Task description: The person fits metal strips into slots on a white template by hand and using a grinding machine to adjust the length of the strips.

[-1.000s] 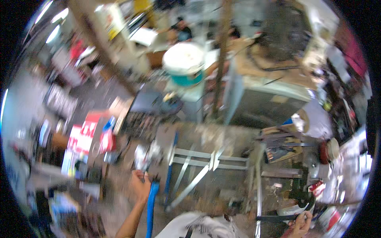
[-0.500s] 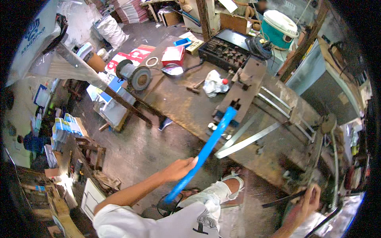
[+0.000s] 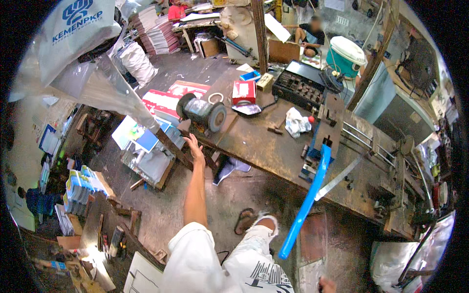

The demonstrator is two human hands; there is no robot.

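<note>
My left hand [image 3: 195, 149] reaches forward, fingers apart and holding nothing, just in front of the bench grinder [image 3: 198, 110] at the workbench's [image 3: 244, 144] left end. It is well away from the long blue lever handle [image 3: 305, 205], which slants down toward me from the metal bench tool [image 3: 317, 158]. A flat pale metal strip [image 3: 339, 179] sticks out beside that tool. My right hand [image 3: 327, 285] shows only in part at the lower edge. Its fingers look curled around something dark that I cannot make out.
On the bench lie a hammer [image 3: 275, 130], a crumpled white bag [image 3: 297, 122], a red box [image 3: 244, 93] and a black case of metal pieces [image 3: 299, 89]. A wooden post [image 3: 171, 146] stands left of my hand. A person [image 3: 310, 36] sits at the back.
My left hand has let go of the blue lever and moved forward and left to the grinder. My right hand has dropped to the lower edge; the dark strip it held no longer shows clearly.
</note>
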